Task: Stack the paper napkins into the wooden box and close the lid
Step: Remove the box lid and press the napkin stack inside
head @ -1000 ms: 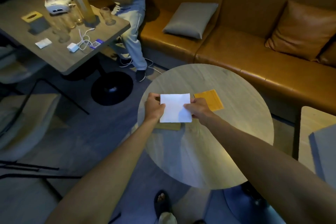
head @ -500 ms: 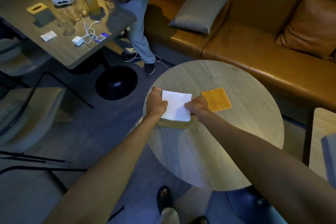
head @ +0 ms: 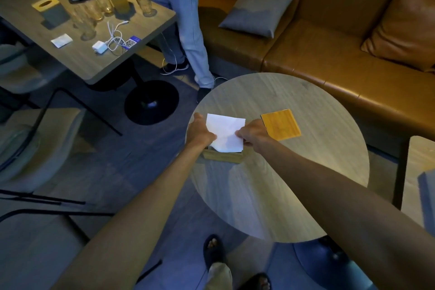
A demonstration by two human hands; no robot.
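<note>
- The white paper napkins (head: 225, 134) are held directly above the small open wooden box (head: 222, 156) at the near-left edge of the round wooden tabletop (head: 294, 186).
- The left hand (head: 200, 130) and the right hand (head: 253, 133) have their fingers clamped on opposite sides of the stack.
- I think it is best to lower the stack flat, with its corners matching the box.
- The flat orange wooden lid (head: 280, 124) lies just beside the right hand, not yet on the box.

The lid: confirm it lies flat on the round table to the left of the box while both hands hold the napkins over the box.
Wrong side. In the head view the lid lies flat on the round table right of the box, beside the right hand. Both hands, left hand included, do hold the napkins over the box.
</note>
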